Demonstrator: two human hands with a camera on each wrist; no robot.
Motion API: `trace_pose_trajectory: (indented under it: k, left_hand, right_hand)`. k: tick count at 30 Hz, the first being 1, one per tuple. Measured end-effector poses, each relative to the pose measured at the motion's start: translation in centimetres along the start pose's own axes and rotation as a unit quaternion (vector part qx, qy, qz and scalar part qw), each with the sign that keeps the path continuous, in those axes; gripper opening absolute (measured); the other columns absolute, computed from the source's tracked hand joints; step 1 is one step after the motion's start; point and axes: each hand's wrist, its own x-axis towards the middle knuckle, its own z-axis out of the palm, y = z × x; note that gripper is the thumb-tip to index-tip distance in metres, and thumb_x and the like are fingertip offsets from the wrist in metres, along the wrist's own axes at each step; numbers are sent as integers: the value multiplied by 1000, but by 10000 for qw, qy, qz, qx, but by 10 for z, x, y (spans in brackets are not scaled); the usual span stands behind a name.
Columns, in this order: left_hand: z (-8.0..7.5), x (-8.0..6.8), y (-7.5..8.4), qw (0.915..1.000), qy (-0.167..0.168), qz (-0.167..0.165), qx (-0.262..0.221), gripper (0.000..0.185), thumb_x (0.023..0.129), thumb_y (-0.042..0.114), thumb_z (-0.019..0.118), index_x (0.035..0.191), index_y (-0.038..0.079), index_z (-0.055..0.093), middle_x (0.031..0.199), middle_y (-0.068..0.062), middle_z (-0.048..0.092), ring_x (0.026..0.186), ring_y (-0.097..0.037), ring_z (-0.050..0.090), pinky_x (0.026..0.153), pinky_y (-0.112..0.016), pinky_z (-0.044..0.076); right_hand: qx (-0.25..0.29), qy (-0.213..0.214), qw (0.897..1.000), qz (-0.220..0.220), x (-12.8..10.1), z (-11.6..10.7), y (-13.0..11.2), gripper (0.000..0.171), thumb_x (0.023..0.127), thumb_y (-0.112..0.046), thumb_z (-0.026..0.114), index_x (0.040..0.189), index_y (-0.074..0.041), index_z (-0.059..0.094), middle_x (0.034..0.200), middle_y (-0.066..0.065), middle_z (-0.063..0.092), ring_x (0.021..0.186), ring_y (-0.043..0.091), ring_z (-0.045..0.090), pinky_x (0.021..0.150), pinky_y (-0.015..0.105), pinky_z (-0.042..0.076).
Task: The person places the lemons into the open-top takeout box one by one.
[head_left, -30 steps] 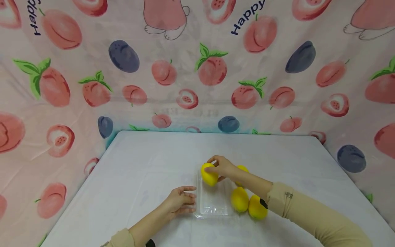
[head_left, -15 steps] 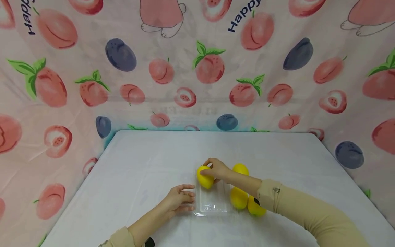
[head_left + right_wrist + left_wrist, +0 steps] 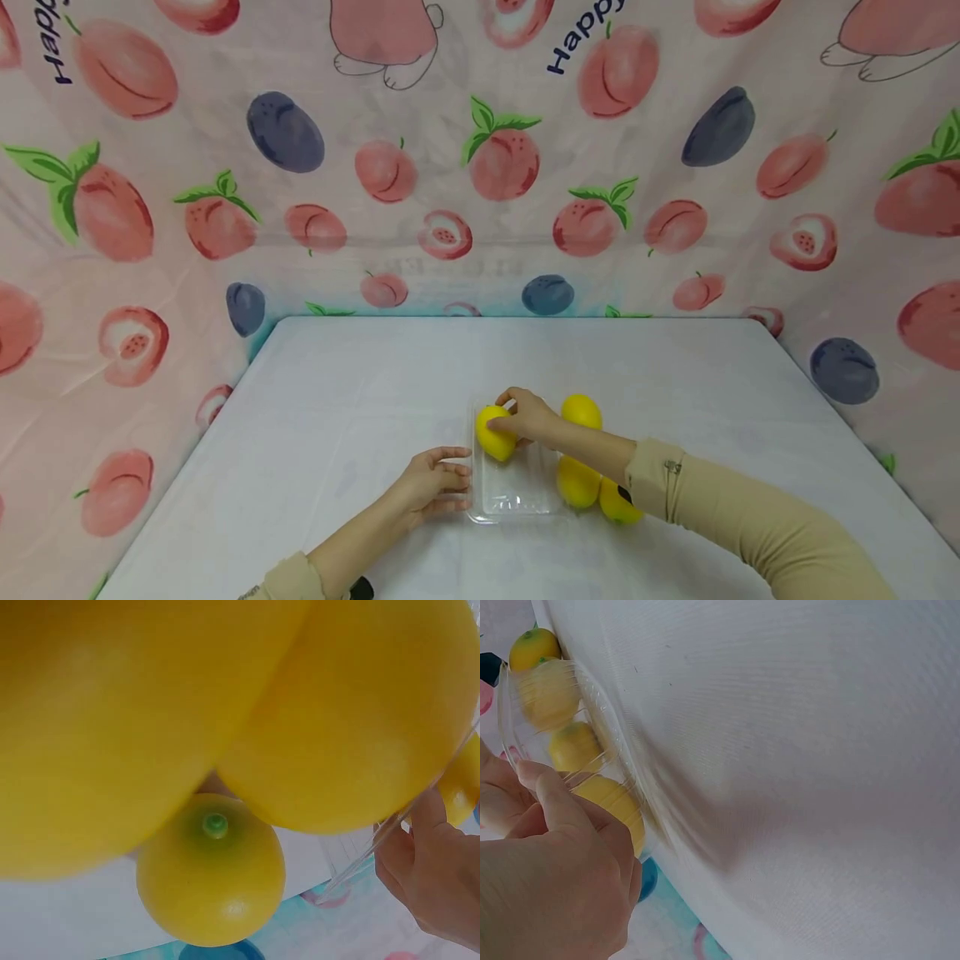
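A clear plastic tray (image 3: 517, 505) lies on the white table, its rim also seen close up in the left wrist view. My right hand (image 3: 529, 415) holds a yellow lemon (image 3: 493, 433) over the tray's far left corner, thumb on the near side. In the right wrist view, that lemon (image 3: 459, 780) shows beside the hand (image 3: 442, 862). My left hand (image 3: 429, 483) rests with extended fingers against the tray's left side. In the left wrist view, the left hand (image 3: 570, 862) is at the tray wall, with lemons showing through the plastic.
Right of the tray, three more lemons stand on the table (image 3: 360, 400): one at the back (image 3: 582, 411), one beside the tray (image 3: 578, 483), one partly behind the right sleeve (image 3: 619, 502). A peach-print cloth (image 3: 442, 192) hangs behind the table.
The right hand has moved the lemon slightly left and down to the tray's far left corner. The left hand stays at the tray's side. The view has shifted a little.
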Motion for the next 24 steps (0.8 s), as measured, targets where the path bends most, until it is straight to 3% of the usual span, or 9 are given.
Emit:
trace_pose_trajectory:
  k: [8, 24]
  left_hand:
    - [-1, 1, -2, 10000, -30, 10, 3, 43, 88, -4, 55, 130, -3, 46, 87, -1, 59, 74, -14, 60, 68, -32, 60]
    - [-1, 0, 0, 10000, 25, 25, 70, 42, 89, -3, 55, 130, -4, 46, 89, -3, 59, 74, -14, 60, 69, -32, 60]
  right_hand:
    - [84, 82, 9997, -230, -4, -4, -4, 34, 86, -19, 67, 113, -1, 58, 114, 19, 58, 91, 25, 59, 72, 39, 59]
    - [-44, 128, 9987, -485, -4, -12, -7, 33, 86, -16, 66, 114, 0, 59, 105, 14, 59, 84, 21, 56, 77, 38, 58]
